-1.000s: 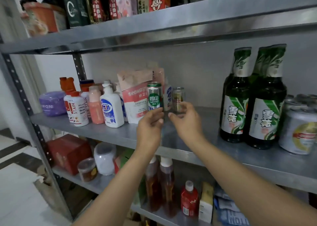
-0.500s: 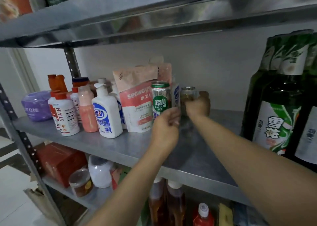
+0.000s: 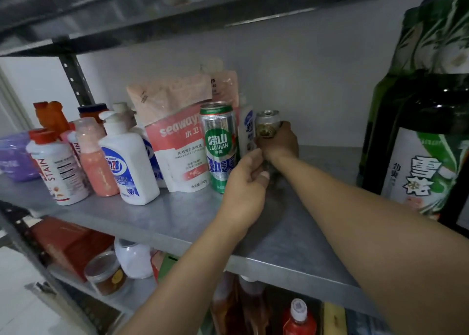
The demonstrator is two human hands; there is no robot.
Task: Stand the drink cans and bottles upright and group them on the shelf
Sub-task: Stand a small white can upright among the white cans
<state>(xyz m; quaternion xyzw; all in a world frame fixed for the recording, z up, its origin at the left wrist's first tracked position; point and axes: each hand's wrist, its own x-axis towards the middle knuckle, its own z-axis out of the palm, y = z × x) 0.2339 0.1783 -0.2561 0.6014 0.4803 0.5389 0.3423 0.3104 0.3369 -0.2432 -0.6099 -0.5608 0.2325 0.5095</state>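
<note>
Green and silver, the tall can [image 3: 218,146] stands upright on the metal shelf [image 3: 177,215]. Its label reads "LAOSHAN" under two white Chinese characters, with larger white characters on a blue band lower down. Just left of it stands a pink and white pouch [image 3: 177,141] marked "seaway", with "200g" near its foot. Further left, a white pump bottle [image 3: 127,162] carries a blue oval with digits that look like "128". A red-capped white bottle [image 3: 57,167] beyond it reads "STAIN" up its side. At the right edge, near the camera, dark green bottles [image 3: 426,156] wear white labels with big black Chinese characters and green streaks.

The small can [image 3: 267,123] is upright toward the far wall, right of the tall can, with a slim white bottle [image 3: 247,131] between them. Its print is too blurred to read, and its base is hidden. The right hand [image 3: 279,144] grips it, fingers curled round its lower half. The left hand [image 3: 245,182] sits at the lower right side of the tall can with its fingers curled. Whether it holds or even touches that can cannot be told.
</note>
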